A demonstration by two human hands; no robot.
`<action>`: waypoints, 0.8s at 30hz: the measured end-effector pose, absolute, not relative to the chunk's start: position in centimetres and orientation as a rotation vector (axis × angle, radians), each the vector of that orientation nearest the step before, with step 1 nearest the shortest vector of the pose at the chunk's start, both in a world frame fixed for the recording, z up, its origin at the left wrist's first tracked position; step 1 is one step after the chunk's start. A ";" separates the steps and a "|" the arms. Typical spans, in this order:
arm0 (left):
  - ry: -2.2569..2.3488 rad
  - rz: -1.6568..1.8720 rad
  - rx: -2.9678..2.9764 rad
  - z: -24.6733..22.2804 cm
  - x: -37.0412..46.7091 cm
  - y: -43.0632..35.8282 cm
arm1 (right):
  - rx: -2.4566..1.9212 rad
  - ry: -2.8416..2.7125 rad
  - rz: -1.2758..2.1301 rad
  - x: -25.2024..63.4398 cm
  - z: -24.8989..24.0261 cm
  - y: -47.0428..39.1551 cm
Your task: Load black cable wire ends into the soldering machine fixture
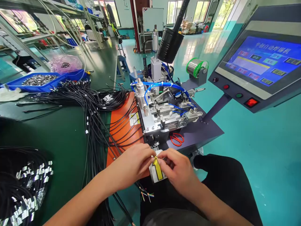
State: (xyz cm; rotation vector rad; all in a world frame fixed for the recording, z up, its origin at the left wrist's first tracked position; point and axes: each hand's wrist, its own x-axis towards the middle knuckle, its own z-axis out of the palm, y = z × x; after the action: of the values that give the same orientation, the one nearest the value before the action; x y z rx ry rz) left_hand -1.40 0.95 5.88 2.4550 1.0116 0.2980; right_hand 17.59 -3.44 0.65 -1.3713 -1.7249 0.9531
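Note:
My left hand [138,160] and my right hand [176,166] meet at the front corner of the metal machine [164,113]. Thumb and forefinger of each are pinched together, tip to tip. What lies between the fingertips is too small to make out. Right behind them shows a white label with a yellow arrow [158,171]. Below my left wrist hang black cables with bared coloured wire ends [147,195]. More black cables [127,125] run over the orange mat [124,108] into the machine's left side.
A bundle of black cables [91,125] trails across the green table [68,135]. Red-handled scissors [176,139] lie on the machine base. A solder spool [197,67], a touchscreen panel [261,59] and a black lamp [170,44] stand around. A blue tray [14,86] holds small metal parts.

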 end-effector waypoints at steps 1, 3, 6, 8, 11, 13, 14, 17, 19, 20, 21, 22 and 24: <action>1.016 0.337 2.424 5.5 -1.2 1.0 | -1.378 -1.673 0.978 17.8 0.6 -3.0; 1.038 0.438 2.366 4.5 -0.7 1.1 | -1.396 -1.554 1.036 18.1 0.4 -2.5; 1.058 0.653 2.322 2.9 0.0 1.0 | -1.392 -1.353 1.122 18.5 -0.3 -2.4; 1.070 0.739 2.325 2.0 0.3 0.9 | -1.386 -1.275 1.149 18.7 -0.7 -2.6; 1.115 0.804 2.350 1.1 0.4 0.8 | -1.451 -1.276 1.083 19.2 -1.3 -3.0; 1.137 0.812 2.358 0.7 0.4 0.8 | -1.484 -1.316 1.003 19.5 -1.5 -3.1; 1.144 0.809 2.359 0.5 0.4 0.8 | -1.484 -1.340 0.971 19.7 -1.5 -3.1; 1.133 0.808 2.365 0.2 0.4 0.8 | -1.457 -1.411 0.925 20.0 -1.5 -3.0; 1.112 0.839 2.361 0.3 0.4 0.8 | -1.434 -1.437 0.920 20.2 -1.3 -2.8; 1.108 0.862 2.356 0.3 0.4 0.7 | -1.423 -1.441 0.928 20.3 -1.3 -2.8; 1.111 0.884 2.349 0.4 0.4 0.7 | -1.411 -1.441 0.943 20.4 -1.2 -2.7; 1.124 0.900 2.341 0.4 0.4 0.6 | -1.402 -1.436 0.962 20.5 -1.1 -2.7; 1.166 0.896 2.328 0.5 0.4 0.6 | -1.396 -1.421 1.000 20.6 -1.0 -2.6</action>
State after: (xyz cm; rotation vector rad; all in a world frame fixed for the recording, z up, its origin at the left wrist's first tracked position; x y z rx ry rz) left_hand 0.41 0.56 0.49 2.3284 1.1662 0.8961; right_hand 20.60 -2.57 -0.99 -1.3964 -1.4215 1.0002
